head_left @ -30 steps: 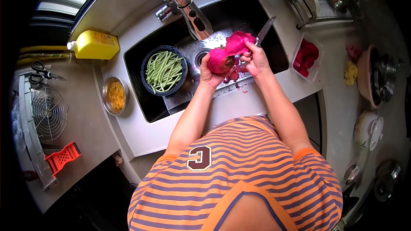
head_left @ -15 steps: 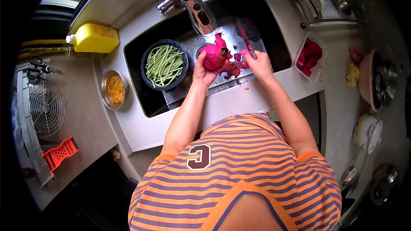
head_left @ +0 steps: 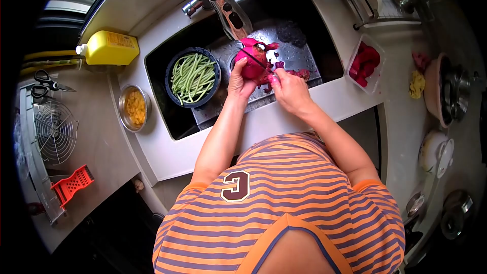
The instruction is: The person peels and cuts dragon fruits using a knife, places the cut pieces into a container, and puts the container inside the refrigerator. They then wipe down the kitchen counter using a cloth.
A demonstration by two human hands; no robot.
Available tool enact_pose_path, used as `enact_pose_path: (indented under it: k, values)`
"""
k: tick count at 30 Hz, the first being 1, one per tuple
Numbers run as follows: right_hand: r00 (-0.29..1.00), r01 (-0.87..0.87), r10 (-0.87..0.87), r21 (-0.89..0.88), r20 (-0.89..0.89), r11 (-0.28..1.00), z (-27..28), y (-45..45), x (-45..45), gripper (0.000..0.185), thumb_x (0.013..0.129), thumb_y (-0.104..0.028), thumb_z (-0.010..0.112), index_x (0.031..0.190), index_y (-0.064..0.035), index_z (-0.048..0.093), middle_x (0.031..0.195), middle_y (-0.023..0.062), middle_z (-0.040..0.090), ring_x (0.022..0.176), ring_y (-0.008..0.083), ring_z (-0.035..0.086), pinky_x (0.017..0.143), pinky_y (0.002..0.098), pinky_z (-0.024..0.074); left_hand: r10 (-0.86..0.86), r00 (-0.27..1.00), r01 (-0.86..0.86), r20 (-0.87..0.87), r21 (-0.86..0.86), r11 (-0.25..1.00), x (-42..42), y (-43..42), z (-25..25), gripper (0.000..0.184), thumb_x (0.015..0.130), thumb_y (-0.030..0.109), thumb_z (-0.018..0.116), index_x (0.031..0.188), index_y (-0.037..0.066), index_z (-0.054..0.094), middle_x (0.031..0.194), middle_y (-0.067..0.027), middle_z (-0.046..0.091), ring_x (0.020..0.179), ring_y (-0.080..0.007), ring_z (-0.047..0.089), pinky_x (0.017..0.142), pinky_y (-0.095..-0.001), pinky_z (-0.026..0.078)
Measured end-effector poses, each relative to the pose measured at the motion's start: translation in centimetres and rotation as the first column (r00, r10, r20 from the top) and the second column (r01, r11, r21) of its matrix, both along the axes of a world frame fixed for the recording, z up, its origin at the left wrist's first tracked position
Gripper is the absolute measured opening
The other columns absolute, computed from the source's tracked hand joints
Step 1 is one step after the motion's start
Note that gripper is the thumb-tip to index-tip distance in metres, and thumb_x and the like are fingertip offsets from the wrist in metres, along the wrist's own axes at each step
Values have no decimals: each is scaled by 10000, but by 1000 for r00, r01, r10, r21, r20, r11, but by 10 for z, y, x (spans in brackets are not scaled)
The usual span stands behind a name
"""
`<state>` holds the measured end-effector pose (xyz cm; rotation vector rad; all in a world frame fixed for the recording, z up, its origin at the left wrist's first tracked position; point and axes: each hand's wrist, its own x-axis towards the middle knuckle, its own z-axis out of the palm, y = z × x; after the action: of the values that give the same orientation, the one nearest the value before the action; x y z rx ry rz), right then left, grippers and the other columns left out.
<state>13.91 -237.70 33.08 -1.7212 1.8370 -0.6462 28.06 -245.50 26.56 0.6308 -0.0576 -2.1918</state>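
Over the sink, my left hand (head_left: 240, 82) grips a magenta dragon fruit (head_left: 249, 67) from its left side. My right hand (head_left: 291, 90) is closed round the handle of a knife (head_left: 255, 59), whose dark blade lies across the top of the fruit. Peel scraps (head_left: 299, 74) rest on the wet metal tray (head_left: 299, 53) beneath and to the right of the fruit. A dark round colander (head_left: 217, 82) holding green beans (head_left: 193, 78) stands to the left of my left hand.
The faucet (head_left: 233, 18) hangs just above the fruit. Left of the sink are a metal bowl (head_left: 124, 116) of orange pieces and a yellow jug (head_left: 111, 48). A clear container (head_left: 373, 83) of magenta pieces sits at right. Scissors (head_left: 44, 83) and a red grater (head_left: 73, 185) lie far left.
A flap of peel hanging from the fruit has gone from my right hand. The knife, earlier pointing up and away at the right, has swung left onto the fruit with my right hand.
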Motion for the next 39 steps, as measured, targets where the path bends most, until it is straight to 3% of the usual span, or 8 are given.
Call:
enact_pose_path:
  k: [11, 15, 20, 24, 27, 30, 34, 39]
  values:
    - [981, 166, -106, -425, 161, 890, -30, -30, 3, 345, 762, -195, 637, 1036, 6, 577, 854, 177, 615, 732, 339, 615, 636, 386, 492, 68, 991, -66, 115, -23, 998, -11, 10, 11, 520, 683, 202, 712, 1136, 54, 504, 1049, -113, 593, 992, -260, 561, 875, -427, 472]
    - [983, 49, -19, -160, 183, 986, -16, -37, -8, 360, 703, -226, 653, 990, -10, 623, 806, 185, 624, 709, 317, 636, 646, 355, 510, -6, 987, 17, 164, -64, 998, -6, 13, 5, 560, 682, 204, 709, 1179, 71, 485, 1119, -82, 571, 1043, -259, 540, 929, -443, 432]
    - [919, 74, -27, -106, 393, 992, -22, -37, -9, 259, 727, -204, 651, 898, -10, 651, 671, 151, 632, 565, 203, 639, 545, 309, 510, 60, 963, 6, 262, -244, 970, -7, 12, 9, 423, 718, 144, 686, 1084, 58, 490, 1004, -79, 582, 931, -215, 583, 818, -368, 508]
    - [965, 98, -60, -138, 255, 986, -22, -39, -11, 178, 687, -158, 654, 752, 7, 636, 569, 104, 612, 505, 142, 606, 488, 302, 493, 34, 957, 36, 289, -231, 972, -4, 13, 0, 483, 696, 153, 715, 1123, 67, 509, 1049, -77, 590, 950, -232, 581, 854, -389, 490]
    - [925, 209, -176, -63, 337, 976, -29, -44, -10, 232, 639, -209, 664, 705, 8, 620, 617, 191, 587, 537, 294, 608, 522, 348, 481, 30, 940, 69, 341, -273, 960, -5, 13, -5, 516, 694, 156, 716, 1147, 62, 487, 1070, -85, 580, 977, -236, 576, 857, -411, 490]
    - [917, 231, -165, -145, 364, 962, -50, -47, -19, 194, 658, -163, 659, 714, 19, 625, 585, 149, 603, 487, 231, 594, 493, 310, 477, -50, 949, 132, 311, -250, 959, -1, 12, -7, 574, 686, 166, 715, 1188, 56, 459, 1124, -103, 560, 1034, -255, 555, 879, -433, 478]
    - [561, 191, -292, 222, 775, 956, -44, -46, -36, 103, 715, -76, 620, 712, 27, 616, 581, 34, 594, 503, 80, 557, 463, 226, 454, -124, 986, 125, 114, -3, 992, 9, 15, 2, 698, 631, 223, 740, 1239, 72, 434, 1198, -113, 528, 1093, -298, 518, 896, -482, 457]
    - [585, 221, -328, 243, 742, 945, -69, -52, -50, 77, 766, -73, 613, 741, -1, 615, 612, 9, 590, 465, 54, 514, 421, 195, 415, -210, 976, 213, 60, -43, 976, 11, 13, -4, 710, 604, 211, 755, 1230, 93, 442, 1188, -112, 527, 1095, -305, 510, 893, -481, 452]
